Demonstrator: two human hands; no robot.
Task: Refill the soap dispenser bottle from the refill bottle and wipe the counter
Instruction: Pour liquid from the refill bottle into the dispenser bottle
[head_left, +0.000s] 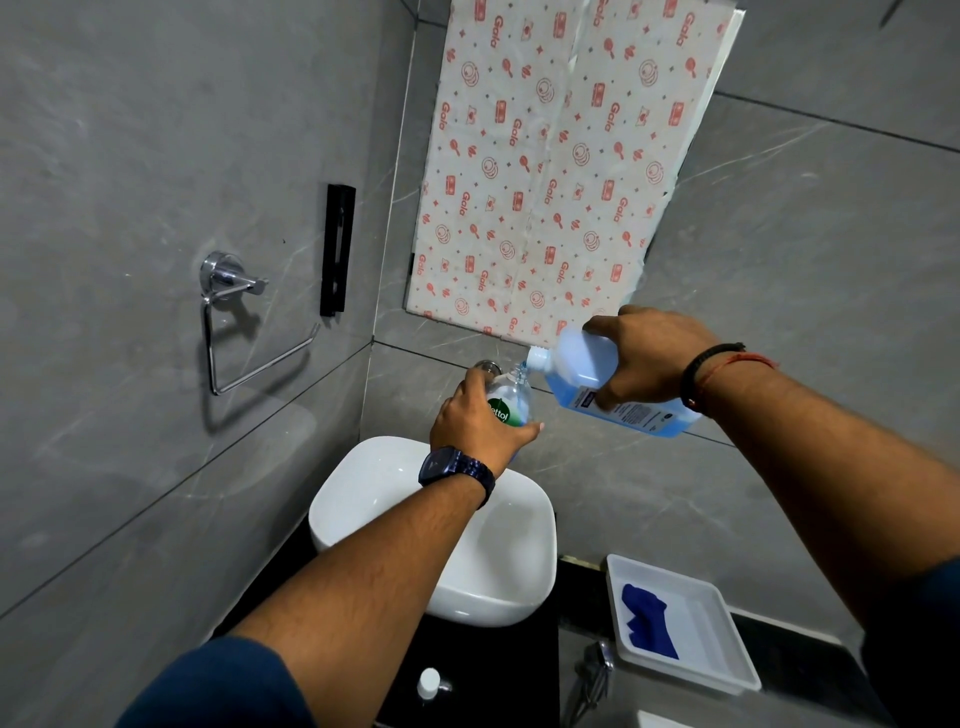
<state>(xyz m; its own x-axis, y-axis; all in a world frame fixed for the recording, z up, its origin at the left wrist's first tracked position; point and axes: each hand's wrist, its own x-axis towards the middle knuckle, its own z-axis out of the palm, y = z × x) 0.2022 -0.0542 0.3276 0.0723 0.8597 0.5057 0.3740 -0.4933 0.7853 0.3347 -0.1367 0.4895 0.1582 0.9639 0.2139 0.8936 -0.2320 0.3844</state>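
My left hand (480, 421) grips a clear soap dispenser bottle (511, 400) with a green label, held upright above the white basin (395, 483). My right hand (644, 358) holds the refill bottle (587, 374), tipped sideways with blue liquid inside. Its open white neck sits right at the dispenser's mouth. A white cap (429, 682), perhaps the pump top, lies on the black counter (519, 654) below the basin. A blue cloth (647, 621) lies in a white tray (727, 639) at the lower right.
Grey tiled walls close in on the left and behind. A chrome towel ring (244, 332) and a black holder (337, 249) hang on the left wall. A patterned paper sheet (561, 156) covers the mirror. A chrome tap fitting (595, 670) shows beside the tray.
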